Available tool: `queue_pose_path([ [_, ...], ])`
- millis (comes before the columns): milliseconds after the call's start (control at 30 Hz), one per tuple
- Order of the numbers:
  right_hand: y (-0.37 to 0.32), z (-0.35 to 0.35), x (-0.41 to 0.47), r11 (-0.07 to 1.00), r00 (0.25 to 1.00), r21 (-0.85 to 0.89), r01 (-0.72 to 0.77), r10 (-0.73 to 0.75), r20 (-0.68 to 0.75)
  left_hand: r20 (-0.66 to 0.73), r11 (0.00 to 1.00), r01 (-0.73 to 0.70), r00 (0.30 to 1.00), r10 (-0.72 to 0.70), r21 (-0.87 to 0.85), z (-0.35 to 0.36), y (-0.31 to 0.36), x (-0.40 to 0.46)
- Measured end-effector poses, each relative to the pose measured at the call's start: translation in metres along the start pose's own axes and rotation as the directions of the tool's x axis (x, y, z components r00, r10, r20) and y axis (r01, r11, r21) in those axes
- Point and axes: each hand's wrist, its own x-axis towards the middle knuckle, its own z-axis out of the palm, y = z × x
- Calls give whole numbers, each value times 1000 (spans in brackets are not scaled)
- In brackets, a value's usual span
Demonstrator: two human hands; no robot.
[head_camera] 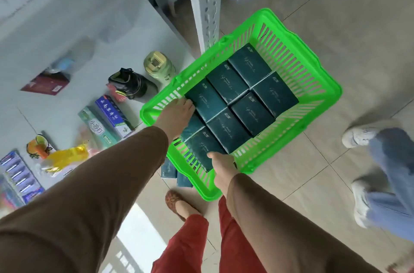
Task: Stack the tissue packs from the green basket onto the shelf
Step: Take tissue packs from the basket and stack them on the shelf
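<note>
The green basket (322,84) stands on the tiled floor beside the shelf (67,26). Several dark teal tissue packs (249,64) lie flat in it in two rows. My left hand (177,113) reaches over the basket's left rim, its fingers curled down around a pack (190,126) that it mostly hides. My right hand (221,166) grips the near end of the nearest pack (201,149), thumb on top. Both arms wear brown sleeves.
The white shelf board holds toothpaste boxes (107,120), a black bottle (132,84), a green flask (159,66) and a yellow packet (65,156). A perforated shelf post (206,4) rises beside the basket. Two more packs (168,169) lie under its near corner. Another person's white shoes (358,136) are on the right.
</note>
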Motion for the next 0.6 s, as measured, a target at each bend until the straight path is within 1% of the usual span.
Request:
queue_pose_path([
  [100, -2, 3, 16, 1000, 1000, 22, -13, 13, 1, 39, 995, -28, 999, 24, 99, 8, 2, 12],
  [200, 1, 5, 24, 999, 1000, 46, -10, 9, 20, 49, 982, -55, 998, 47, 179, 3, 1, 21],
  [300, -2, 1, 14, 999, 996, 50, 8, -12, 84, 37, 980, -77, 997, 71, 186, -14, -2, 20],
  [333, -5, -1, 7, 999, 996, 45, 17, -21, 89, 21, 982, -77, 997, 74, 175, -22, -5, 16],
  [367, -9, -4, -1, 998, 998, 53, 19, -22, 64, 2, 984, -67, 998, 67, 163, -31, -9, 10],
  [433, -14, -12, -20, 991, 998, 117, 66, -64, -20, -74, 996, -9, 997, 15, 86, -46, -17, -8],
  [500, -15, -20, -41, 967, 990, 209, 143, -138, -39, -123, 994, 73, 989, -83, -87, -62, -24, -32],
  [533, -15, -24, -53, 950, 983, 255, 183, -175, -55, -117, 976, 128, 982, -149, -175, -72, -26, -46],
  [600, -16, -33, -88, 914, 965, 310, 263, -245, -96, -95, 906, 257, 948, -304, -335, -93, -29, -83],
])
